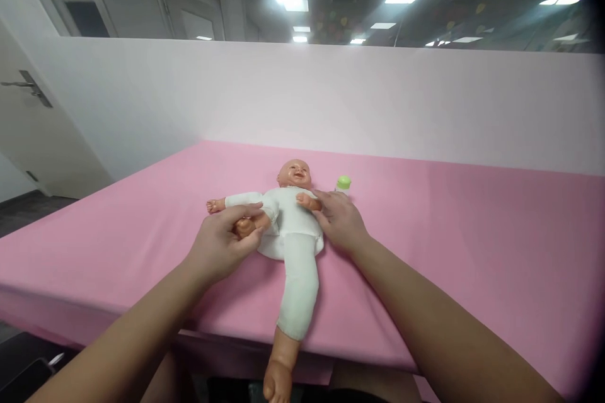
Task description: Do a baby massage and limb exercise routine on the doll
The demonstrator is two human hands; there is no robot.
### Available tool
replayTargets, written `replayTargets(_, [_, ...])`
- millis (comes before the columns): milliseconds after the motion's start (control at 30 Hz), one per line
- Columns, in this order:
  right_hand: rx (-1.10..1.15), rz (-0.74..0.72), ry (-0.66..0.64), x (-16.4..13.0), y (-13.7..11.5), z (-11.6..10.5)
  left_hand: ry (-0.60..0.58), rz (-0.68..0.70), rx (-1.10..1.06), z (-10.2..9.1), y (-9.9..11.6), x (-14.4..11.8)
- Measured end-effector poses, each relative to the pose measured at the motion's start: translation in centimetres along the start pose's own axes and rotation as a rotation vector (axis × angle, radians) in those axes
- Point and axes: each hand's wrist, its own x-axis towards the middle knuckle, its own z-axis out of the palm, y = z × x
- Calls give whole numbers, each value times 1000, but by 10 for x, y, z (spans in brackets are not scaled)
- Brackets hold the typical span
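Note:
A baby doll with a white cloth body lies on its back on the pink-covered table. Its head points away from me. My left hand is closed on one of the doll's feet, with that leg bent up towards the body. The other leg stretches towards me, and its foot hangs past the table's front edge. My right hand is closed around the doll's arm on the right side, and the doll's small hand shows beside my fingers.
Just behind my right hand stands a small bottle with a green cap. The pink table cover reaches back to a white wall with dark glass above. At the left is a door with a handle.

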Motion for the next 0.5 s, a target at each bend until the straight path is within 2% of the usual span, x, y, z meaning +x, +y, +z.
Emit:
replayTargets(100, [12, -105, -46, 1, 0, 4, -59, -4, 33, 12, -5, 17])
replayTargets(200, [-9, -189, -65, 3, 4, 9, -63, -28, 48, 22, -8, 28])
replayTargets(333, [-31, -189, -99, 5, 7, 13, -58, -49, 76, 29, -13, 31])
replayTargets(500, [15, -120, -110, 6, 4, 11, -56, -56, 96, 32, -19, 26])
